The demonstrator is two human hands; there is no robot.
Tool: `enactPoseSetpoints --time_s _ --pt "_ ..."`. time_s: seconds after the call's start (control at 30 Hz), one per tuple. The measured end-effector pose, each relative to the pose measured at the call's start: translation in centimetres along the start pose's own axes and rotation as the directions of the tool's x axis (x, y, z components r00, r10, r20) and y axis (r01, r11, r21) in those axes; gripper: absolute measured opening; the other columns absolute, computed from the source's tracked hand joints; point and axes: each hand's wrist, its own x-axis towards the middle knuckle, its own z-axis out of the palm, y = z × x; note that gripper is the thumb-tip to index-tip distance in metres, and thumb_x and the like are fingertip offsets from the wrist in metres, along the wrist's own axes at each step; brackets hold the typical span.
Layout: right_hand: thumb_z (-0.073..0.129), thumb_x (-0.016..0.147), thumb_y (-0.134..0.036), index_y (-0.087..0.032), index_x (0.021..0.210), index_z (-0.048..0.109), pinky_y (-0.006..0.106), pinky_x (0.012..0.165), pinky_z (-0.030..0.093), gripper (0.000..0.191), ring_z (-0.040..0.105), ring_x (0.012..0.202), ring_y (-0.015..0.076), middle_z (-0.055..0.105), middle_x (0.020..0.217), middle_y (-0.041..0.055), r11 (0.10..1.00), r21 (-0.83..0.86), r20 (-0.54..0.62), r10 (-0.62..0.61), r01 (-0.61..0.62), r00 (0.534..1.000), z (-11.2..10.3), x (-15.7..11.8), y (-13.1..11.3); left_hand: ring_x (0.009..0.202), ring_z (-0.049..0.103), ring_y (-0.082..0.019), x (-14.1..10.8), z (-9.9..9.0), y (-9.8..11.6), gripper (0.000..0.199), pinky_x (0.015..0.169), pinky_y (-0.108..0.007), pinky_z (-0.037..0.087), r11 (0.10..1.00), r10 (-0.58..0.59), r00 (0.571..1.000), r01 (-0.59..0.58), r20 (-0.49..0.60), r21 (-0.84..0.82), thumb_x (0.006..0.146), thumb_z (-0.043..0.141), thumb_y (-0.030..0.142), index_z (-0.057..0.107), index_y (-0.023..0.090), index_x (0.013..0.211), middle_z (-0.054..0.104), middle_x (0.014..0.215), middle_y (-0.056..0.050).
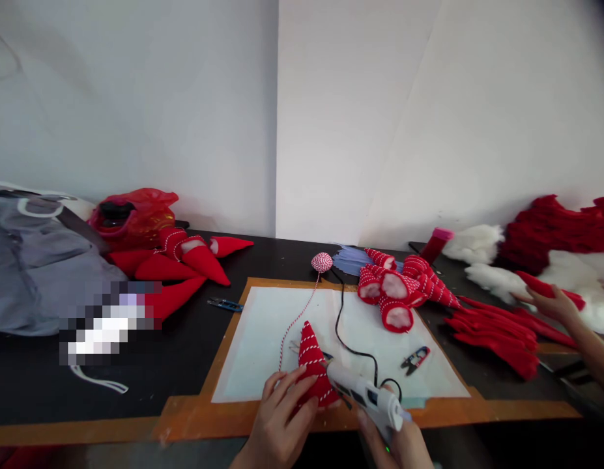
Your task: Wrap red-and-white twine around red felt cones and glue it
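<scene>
My left hand [282, 413] is closed around the lower part of a red felt cone [311, 352], which stands tilted near the table's front edge. Red-and-white twisted cord winds about the cone in spirals. From it a loose cord [294, 319] runs back to a cord ball [322, 262]. My right hand [397, 440] grips a white glue gun [363, 391], its nozzle at the cone's right side. A black cable [339, 319] trails behind the gun across the white sheet. Part of a metal tool shows behind the cone, mostly hidden.
Thread snips [416, 360] lie right on the white sheet [247, 345]; blue snips [225, 304] lie left of it. Cord-wrapped cones [397, 316] are piled behind right, plain red cones [167, 267] left beside a grey bag [32, 260]. At far right another person's hand [556, 306] holds red fabric near white stuffing [497, 281].
</scene>
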Motion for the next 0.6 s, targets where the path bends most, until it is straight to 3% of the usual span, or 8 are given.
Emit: enactPoseSetpoints --time_s 0.1,0.27,0.4,0.6 --pt "0.056 0.093 -0.048 -0.021 0.104 0.070 0.023 0.062 0.060 0.033 0.075 0.067 0.0242 0.076 0.073 0.0069 0.996 -0.065 0.099 -0.048 0.055 0.994 0.0 0.6 0.6 0.127 0.056 -0.030 0.3 -0.1 0.0 0.018 0.113 -0.053 0.030 1.000 0.004 1.000 -0.004 0.012 -0.020 0.090 0.055 0.004 0.069 0.015 0.088 0.074 0.109 -0.012" --pt "0.046 0.097 -0.043 -0.015 0.114 0.069 0.025 0.063 0.061 0.039 0.077 0.072 0.0259 0.078 0.086 0.0141 0.965 -0.214 0.234 -0.102 0.153 0.967 0.0 1.2 1.7 0.125 0.059 -0.027 0.6 -0.3 -0.1 0.015 0.120 -0.053 0.023 1.000 0.017 0.998 -0.017 0.063 -0.004 0.088 0.057 0.005 0.068 0.016 0.084 0.073 0.109 -0.012" --pt "0.044 0.098 -0.048 -0.014 0.111 0.072 0.028 0.065 0.062 0.045 0.076 0.074 0.0280 0.078 0.084 0.0157 0.947 -0.274 0.207 -0.112 0.168 0.972 0.2 1.0 1.9 0.123 0.060 -0.027 0.6 -0.3 -0.1 0.015 0.120 -0.053 0.022 0.999 0.033 0.998 -0.033 0.058 0.007 0.087 0.058 0.004 0.068 0.015 0.086 0.072 0.108 -0.012" --pt "0.051 0.096 -0.051 -0.018 0.113 0.071 0.023 0.058 0.060 0.042 0.075 0.068 0.0254 0.077 0.075 0.0111 0.977 -0.189 0.075 -0.082 0.095 0.994 0.0 0.6 1.3 0.121 0.061 -0.025 0.7 -0.3 -0.1 0.016 0.121 -0.051 0.020 1.000 0.013 0.998 -0.012 0.053 -0.017 0.088 0.057 0.005 0.069 0.015 0.087 0.073 0.106 -0.011"
